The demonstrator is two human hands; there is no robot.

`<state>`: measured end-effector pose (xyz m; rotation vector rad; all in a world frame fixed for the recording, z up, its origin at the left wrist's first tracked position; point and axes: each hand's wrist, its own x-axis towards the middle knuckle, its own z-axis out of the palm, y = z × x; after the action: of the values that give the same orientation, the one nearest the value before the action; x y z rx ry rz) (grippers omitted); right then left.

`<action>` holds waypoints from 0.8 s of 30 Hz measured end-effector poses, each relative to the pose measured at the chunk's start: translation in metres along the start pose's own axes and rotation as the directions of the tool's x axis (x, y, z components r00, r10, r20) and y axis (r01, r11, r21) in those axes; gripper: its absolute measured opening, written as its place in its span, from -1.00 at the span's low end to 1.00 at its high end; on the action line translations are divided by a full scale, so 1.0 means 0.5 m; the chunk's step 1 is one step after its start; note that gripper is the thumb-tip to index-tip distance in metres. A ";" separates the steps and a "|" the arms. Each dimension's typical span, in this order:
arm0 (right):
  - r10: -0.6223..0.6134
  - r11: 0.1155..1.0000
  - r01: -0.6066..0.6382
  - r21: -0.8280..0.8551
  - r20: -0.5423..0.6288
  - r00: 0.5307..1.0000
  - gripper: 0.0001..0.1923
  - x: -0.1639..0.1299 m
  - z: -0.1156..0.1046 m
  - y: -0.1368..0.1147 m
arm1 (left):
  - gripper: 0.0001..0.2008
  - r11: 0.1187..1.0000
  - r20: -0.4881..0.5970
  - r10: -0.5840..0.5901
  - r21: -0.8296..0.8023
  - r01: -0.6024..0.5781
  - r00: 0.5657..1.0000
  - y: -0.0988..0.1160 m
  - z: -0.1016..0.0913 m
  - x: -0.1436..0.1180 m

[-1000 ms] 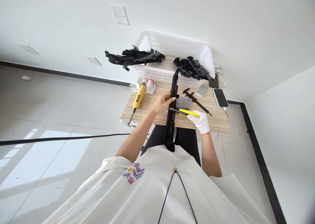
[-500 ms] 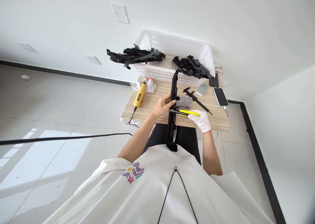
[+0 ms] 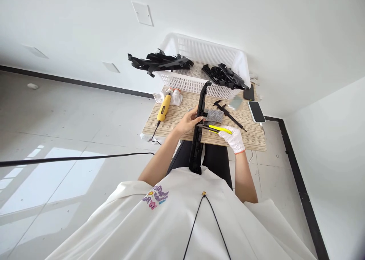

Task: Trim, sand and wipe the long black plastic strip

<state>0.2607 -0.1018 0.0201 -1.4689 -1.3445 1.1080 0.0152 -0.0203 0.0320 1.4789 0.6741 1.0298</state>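
Note:
My bare left hand (image 3: 188,122) is closed round the middle of a long black plastic trim piece (image 3: 196,149). The piece runs lengthwise from over the table to my shirt, its near end against my front. In a white knitted glove, my right hand (image 3: 233,139) grips a yellow and black utility knife (image 3: 218,129). The blade points left and meets the edge of the trim piece just below my left fingers; whether it cuts in, I cannot tell. Behind the knife lies a grey fuzzy cloth or pad (image 3: 214,116), partly hidden by the trim piece.
A white plastic basket (image 3: 188,84) holding several black plastic parts (image 3: 162,63) stands at the table's back. On the wooden table (image 3: 182,136) lie a corded yellow power tool (image 3: 164,107), a white glove (image 3: 176,98), black calipers (image 3: 229,115) and a phone (image 3: 256,112).
The near end of the trim piece has swung slightly left. The knife blade has shifted a little up along the piece, and both hands keep their holds.

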 end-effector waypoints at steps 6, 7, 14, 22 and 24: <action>-0.009 1.000 0.009 -0.009 0.024 1.000 -0.59 -0.003 0.003 0.005 | -0.23 0.997 0.095 -0.066 0.038 0.063 0.993 0.007 -0.039 0.006; -0.008 1.000 0.009 -0.014 0.039 0.999 -0.59 -0.003 0.004 0.005 | -0.20 0.996 0.111 -0.083 0.045 0.078 0.990 0.009 -0.042 0.006; 0.011 1.000 -0.010 -0.024 0.045 0.999 -0.56 -0.006 0.012 -0.004 | -0.15 0.992 0.134 -0.127 0.035 0.123 0.983 0.005 -0.053 0.002; 0.108 0.994 -0.108 -0.002 0.096 0.989 -0.54 0.014 0.023 -0.021 | -0.21 0.975 0.081 -0.142 -0.163 0.153 0.987 -0.029 -0.045 -0.012; 0.099 0.995 -0.100 -0.001 0.097 0.990 -0.53 0.020 0.025 -0.024 | -0.20 0.970 0.069 -0.147 -0.187 0.157 0.987 -0.034 -0.042 -0.013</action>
<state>0.2461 -0.0905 0.0276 -1.5102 -1.3467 1.2589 -0.0038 -0.0132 0.0133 1.2632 0.6208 0.9065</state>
